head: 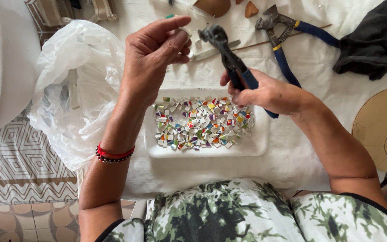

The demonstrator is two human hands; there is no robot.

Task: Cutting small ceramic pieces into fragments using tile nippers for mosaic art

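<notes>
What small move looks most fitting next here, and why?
Probably bring the left hand with its small pale piece into the nippers held by the right hand: the tool's head sits just beside the piece, above the white tray of cut chips.

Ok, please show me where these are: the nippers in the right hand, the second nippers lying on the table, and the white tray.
nippers in the right hand (229,58), head view, on the dark neck below the jaws.
second nippers (284,62), head view, on the blue handle.
white tray (211,151), head view, on the bare front rim.

Left hand (151,58) pinching a small tile piece (184,31), right hand (265,94) gripping blue-handled nippers (229,58) above a white tray (256,143) of coloured chips (202,123)
</notes>
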